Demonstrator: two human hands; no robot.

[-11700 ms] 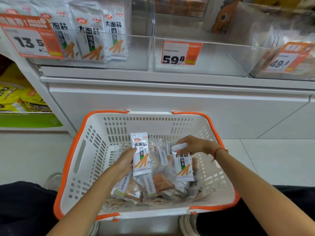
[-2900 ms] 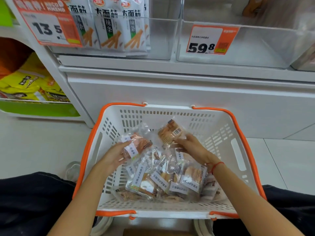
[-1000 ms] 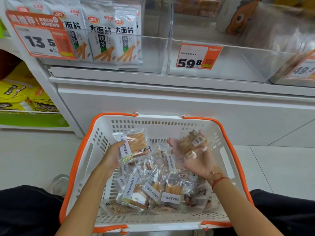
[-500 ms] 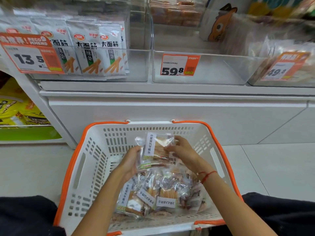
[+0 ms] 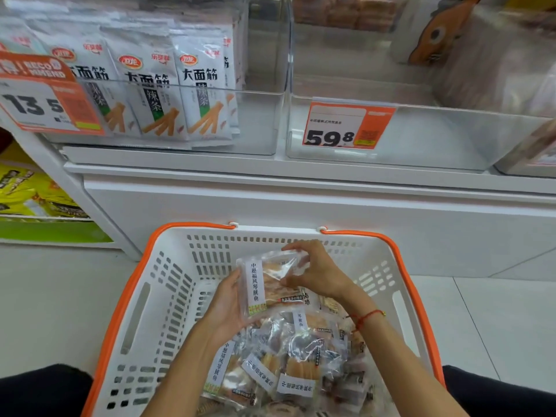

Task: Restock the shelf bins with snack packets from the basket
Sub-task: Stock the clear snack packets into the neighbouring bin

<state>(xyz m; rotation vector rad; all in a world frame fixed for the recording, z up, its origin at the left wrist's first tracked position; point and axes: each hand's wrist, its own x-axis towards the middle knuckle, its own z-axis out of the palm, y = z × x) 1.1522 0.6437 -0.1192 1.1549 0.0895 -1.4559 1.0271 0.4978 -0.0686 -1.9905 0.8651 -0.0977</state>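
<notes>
With the left hand (image 5: pixel 227 305) and right hand (image 5: pixel 316 270) each pinching a side of a clear snack packet (image 5: pixel 270 281) above the basket (image 5: pixel 168 284), the person should keep it flat, lifting toward the empty 59.8 bin (image 5: pixel 421 139).

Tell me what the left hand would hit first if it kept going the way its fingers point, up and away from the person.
Probably the far wall of the basket, ahead of the left hand that grips the clear packet. Depth is unclear; held high enough, it might clear the rim.

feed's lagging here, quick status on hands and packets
Left hand and right hand both hold one clear packet over basket. 59.8 bin unobstructed.
</notes>
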